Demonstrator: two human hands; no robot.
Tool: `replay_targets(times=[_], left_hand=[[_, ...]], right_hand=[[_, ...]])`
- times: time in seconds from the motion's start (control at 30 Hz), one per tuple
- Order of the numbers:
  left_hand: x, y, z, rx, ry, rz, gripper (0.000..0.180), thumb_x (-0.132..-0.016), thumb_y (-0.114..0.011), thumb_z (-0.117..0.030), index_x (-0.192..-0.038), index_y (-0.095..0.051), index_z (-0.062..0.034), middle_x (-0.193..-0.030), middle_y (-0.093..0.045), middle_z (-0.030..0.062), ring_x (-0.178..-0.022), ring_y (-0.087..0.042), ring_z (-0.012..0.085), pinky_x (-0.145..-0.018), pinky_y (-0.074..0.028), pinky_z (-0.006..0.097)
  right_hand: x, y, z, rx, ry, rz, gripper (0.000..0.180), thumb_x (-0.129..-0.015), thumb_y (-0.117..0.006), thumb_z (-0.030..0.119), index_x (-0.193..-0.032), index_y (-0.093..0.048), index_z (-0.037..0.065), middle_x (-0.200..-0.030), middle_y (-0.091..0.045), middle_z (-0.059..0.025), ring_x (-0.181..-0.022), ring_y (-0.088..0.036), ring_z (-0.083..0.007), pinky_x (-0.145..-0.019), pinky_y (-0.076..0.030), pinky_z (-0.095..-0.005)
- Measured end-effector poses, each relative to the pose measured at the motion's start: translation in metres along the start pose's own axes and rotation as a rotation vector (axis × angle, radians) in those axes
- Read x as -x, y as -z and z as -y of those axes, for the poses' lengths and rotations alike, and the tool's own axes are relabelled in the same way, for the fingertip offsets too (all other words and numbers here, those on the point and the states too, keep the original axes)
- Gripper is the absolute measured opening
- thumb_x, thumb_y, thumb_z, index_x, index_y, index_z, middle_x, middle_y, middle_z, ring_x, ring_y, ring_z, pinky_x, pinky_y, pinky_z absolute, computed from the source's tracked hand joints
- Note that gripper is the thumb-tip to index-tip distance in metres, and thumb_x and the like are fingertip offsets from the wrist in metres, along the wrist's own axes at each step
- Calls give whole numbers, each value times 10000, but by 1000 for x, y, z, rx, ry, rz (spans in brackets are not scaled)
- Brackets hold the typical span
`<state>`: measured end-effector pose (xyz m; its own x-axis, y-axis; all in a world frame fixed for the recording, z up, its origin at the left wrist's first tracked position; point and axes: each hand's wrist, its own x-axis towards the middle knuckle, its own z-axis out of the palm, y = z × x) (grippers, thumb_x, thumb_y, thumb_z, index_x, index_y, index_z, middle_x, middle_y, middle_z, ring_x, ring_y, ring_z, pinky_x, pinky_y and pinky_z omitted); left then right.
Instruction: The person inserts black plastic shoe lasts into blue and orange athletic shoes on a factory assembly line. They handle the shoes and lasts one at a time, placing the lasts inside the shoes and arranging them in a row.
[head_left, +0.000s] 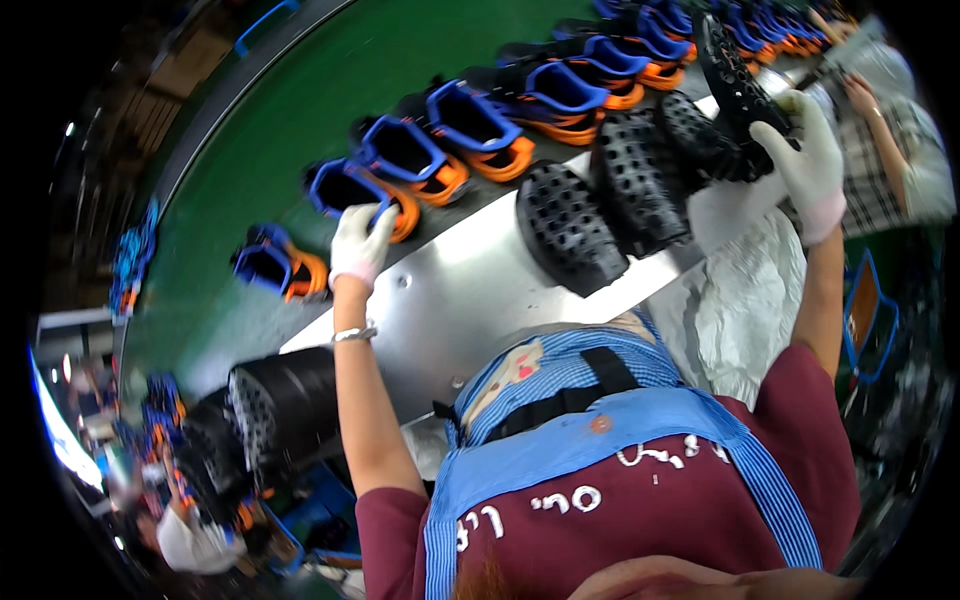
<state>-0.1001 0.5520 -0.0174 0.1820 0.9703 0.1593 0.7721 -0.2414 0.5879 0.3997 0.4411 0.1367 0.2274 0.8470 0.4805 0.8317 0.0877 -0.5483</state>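
Shoe (345, 187) is apparently pinched by left hand (360, 246), black piece (734, 84) by right hand (812, 165); shirt (655, 495) lettered white

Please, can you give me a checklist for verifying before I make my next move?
1. Both hands gloved: ok, left hand and right hand are in white.
2. Sole in right hand: ok, a perforated black sole is held.
3. Left-hand grip on the blue-and-orange shoe: cannot tell, fingers are at its heel end.
4. Left wrist bare: not ok, silver bracelet on it.
5. More black soles nearby: ok, on the metal table.
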Motion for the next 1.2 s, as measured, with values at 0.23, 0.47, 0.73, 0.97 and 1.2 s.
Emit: replay_targets(times=[0.23, 0.47, 0.73, 0.97, 1.2], left_hand=[[32, 32, -85, 1301, -20, 176, 844, -909, -669, -301, -1519, -166, -4, -1402, -428, 218, -1248, -509, 306, -993, -469, 391], [54, 14, -59, 1868, 14, 139, 637, -915, -664, -357, -1394, -381, -45, -1304, -523, 111, -1224, -514, 252, -1081, -404, 442], [58, 17, -32, 1813, 222, -1, 393, -953, -612, -331, -1185, -543, -22, -1125, -623, 109, -1075, -598, 239, -962, -501, 443], [52, 3, 2, 407, 172, -281, 464, -825, -699, -286, -1205, -586, -44, -1243, -532, 190, -1018, -617, 299, -885, -507, 356], [27, -3, 1, 221, 285, -99, 426, -837, -649, -278, -1206, -581, -76, -1245, -538, 143, -1073, -585, 365, -918, -489, 437]], right_hand=[[-13, -92, 157, -201, 538, 389, 429, -695, -798, 138, -1057, -597, 26, -912, -602, -116, -828, -619, -244, -764, -511, -330], [-2, -175, 230, -140, 802, 683, 386, -768, -741, 241, -1044, -590, 16, -925, -609, -143, -855, -619, -301, -758, -516, -375], [-8, -216, 259, 128, 710, 947, 391, -856, -583, 391, -911, -625, 6, -839, -647, -191, -821, -648, -363, -747, -528, -434], [-47, -256, 268, 316, 664, 996, 449, -809, -596, 444, -890, -683, 11, -810, -670, -207, -803, -661, -359, -753, -531, -410], [-79, -312, 301, 379, 753, 1123, 483, -753, -591, 435, -860, -706, -22, -789, -668, -241, -751, -673, -358, -705, -541, -401]])
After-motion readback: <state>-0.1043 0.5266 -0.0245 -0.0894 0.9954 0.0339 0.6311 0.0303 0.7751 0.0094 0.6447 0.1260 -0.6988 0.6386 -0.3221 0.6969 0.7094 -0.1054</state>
